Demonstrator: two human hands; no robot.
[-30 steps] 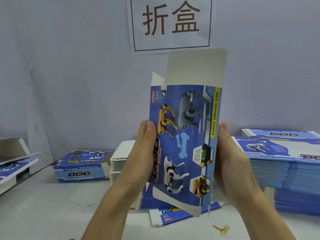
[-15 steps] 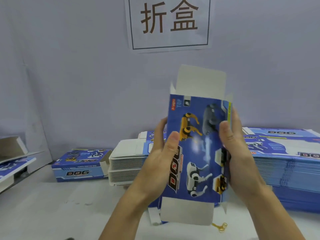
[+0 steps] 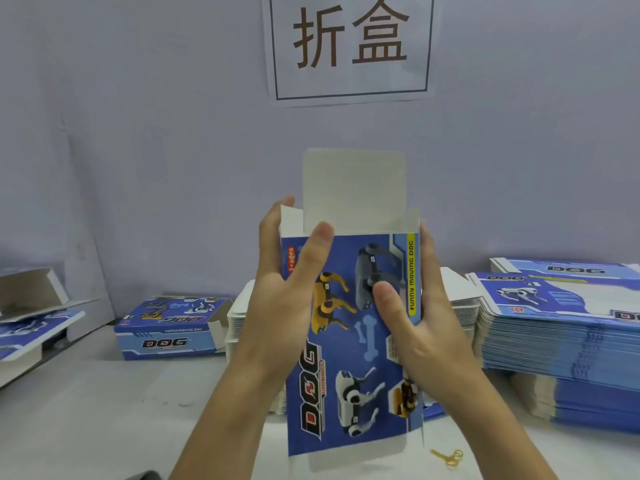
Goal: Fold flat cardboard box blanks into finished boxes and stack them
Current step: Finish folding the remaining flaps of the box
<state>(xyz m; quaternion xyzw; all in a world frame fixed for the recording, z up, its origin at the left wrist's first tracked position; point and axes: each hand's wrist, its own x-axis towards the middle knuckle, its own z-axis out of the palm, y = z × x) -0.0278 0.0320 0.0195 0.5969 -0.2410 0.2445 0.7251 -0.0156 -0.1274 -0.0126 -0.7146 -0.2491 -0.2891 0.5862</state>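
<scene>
L hand (image 3: 287, 289) & R hand (image 3: 412, 317) raised, thumbs in front, fingers wrapped behind, both forearms angled inward.

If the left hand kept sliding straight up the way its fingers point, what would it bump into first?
The left hand grips the upright box with its fingers pointing up. Going straight on, it would probably first meet the small white side flap at the box's top left corner. Beyond that only the wall shows.

Open surface (image 3: 104, 420) lies at front left, between the folded box (image 3: 169, 329) and the near edge. Tall stacks of flat blanks (image 3: 561, 344) wall off the right, and a lower stack (image 3: 239, 323) blocks the middle rear.
</scene>
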